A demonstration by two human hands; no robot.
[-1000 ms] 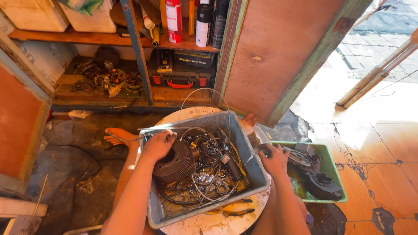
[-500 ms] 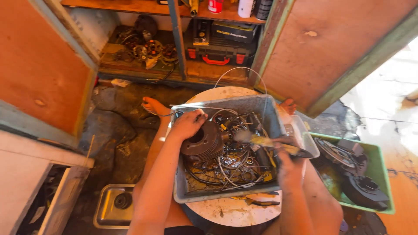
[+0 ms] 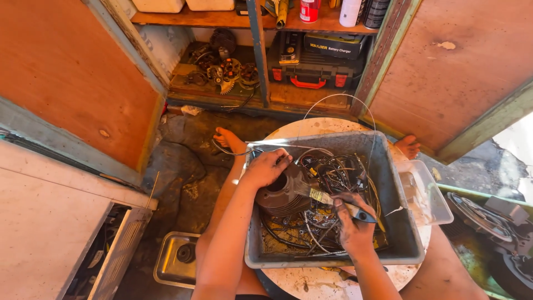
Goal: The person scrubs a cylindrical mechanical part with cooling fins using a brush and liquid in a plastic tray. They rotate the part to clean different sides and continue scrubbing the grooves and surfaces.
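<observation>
1. Cabinet [image 3: 311, 61]: open wooden cupboard facing the person, doors swung wide to either side; its lower shelf holds a black case with a red handle [image 3: 311, 69] and a heap of gears [image 3: 222, 72].
2. Round desk [image 3: 327, 278]: white, stained top between the person's knees, carrying the grey tub.
3. Grey tub [image 3: 397, 222]: rectangular plastic bin on the round desk, filled with tangled wires [image 3: 338, 172] and metal parts; a clear plastic tray [image 3: 427, 191] lies just beside its right wall.
4. Green crate [image 3: 488, 222]: to the right of the desk, holding dark machine parts.
5. Steel sink basin [image 3: 177, 258]: lies on the floor at lower left, beside the person's left leg.
6. Finned cylinder [image 3: 283, 194]: dark, ribbed engine part lying in the left half of the tub on the wires; its bore opening faces up and toward the left hand, its long axis tilted toward the near-left corner.
7. Left hand [image 3: 266, 166]: forearm reaching forward over the tub's left rim, palm down, fingers curled over the top edge of the finned cylinder, gripping it.
8. Right hand [image 3: 352, 225]: forearm rising from the near edge, fingers closed around the dark handle of a paintbrush [image 3: 327, 199].
9. Paintbrush: long axis runs left to right, bristles pointing left, the tip touching the cylinder's right side, just beside the left hand.
</observation>
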